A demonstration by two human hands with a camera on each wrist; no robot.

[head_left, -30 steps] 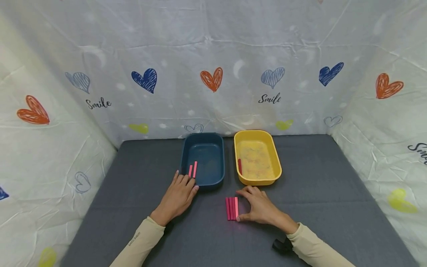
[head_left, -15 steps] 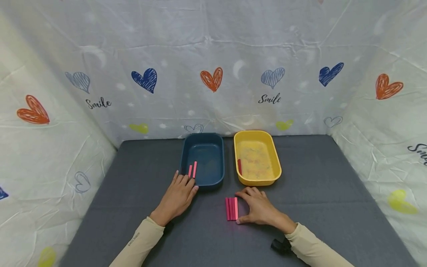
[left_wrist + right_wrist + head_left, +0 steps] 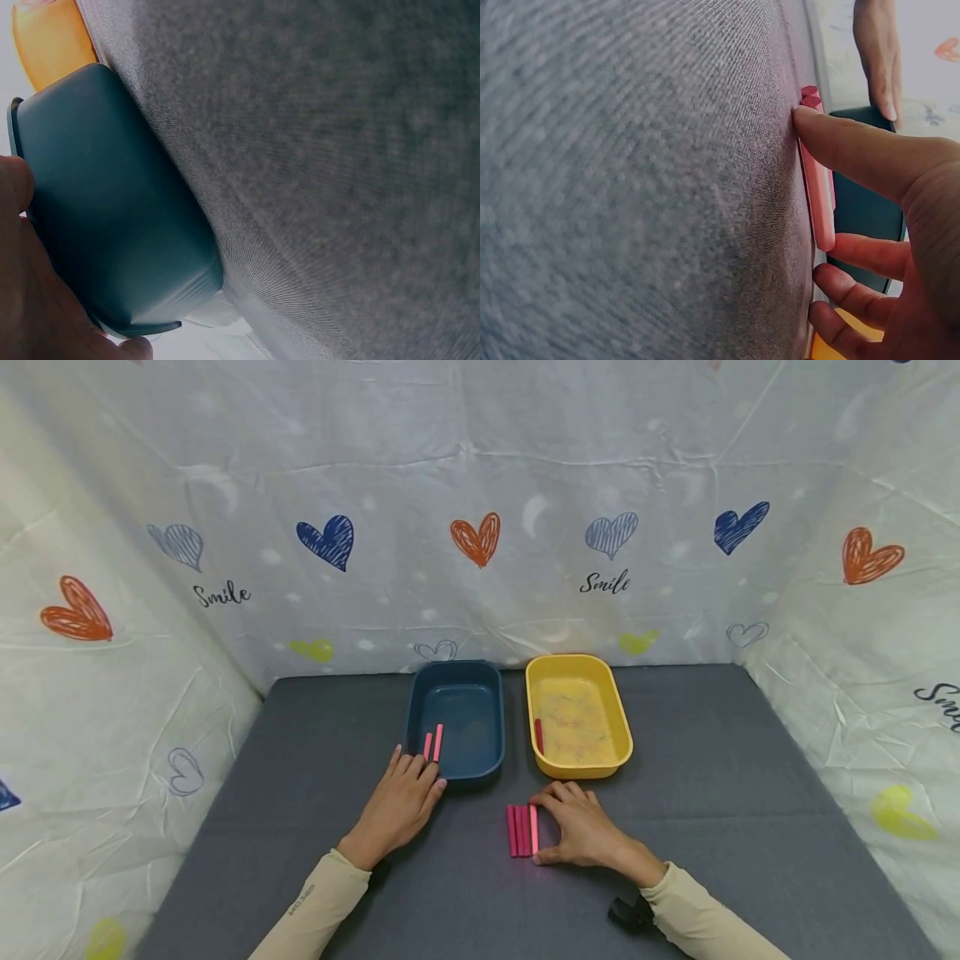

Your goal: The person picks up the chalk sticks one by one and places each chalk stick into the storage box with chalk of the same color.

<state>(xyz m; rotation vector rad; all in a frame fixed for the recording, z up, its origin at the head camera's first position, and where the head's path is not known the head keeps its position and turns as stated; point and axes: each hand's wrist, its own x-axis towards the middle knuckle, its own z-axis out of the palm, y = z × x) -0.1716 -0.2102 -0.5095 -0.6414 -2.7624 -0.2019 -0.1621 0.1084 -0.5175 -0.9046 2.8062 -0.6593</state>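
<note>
My right hand (image 3: 588, 828) pinches a light pink, crayon-like stick (image 3: 534, 831) lengthwise, thumb at the near end and index finger at the far end. In the right wrist view the stick (image 3: 819, 202) lies low against the cloth. Several darker pink sticks (image 3: 518, 831) lie side by side just left of it. At the near left corner of a dark blue tub (image 3: 476, 718), my left hand (image 3: 397, 802) rests with its fingers over the rim. Two light pink sticks (image 3: 438, 743) are inside that tub, partly hidden by the fingers.
To the right of the blue tub stands a yellow tub (image 3: 592, 718) with a dark red stick (image 3: 538, 737) along its left wall. Grey cloth (image 3: 705, 760) covers the table. A printed curtain (image 3: 525, 435) encloses the back and sides.
My right hand has taken hold of the light pink stick and shifted it slightly right, leaving a thin gap from the darker ones. The left hand has stayed at the blue tub.
</note>
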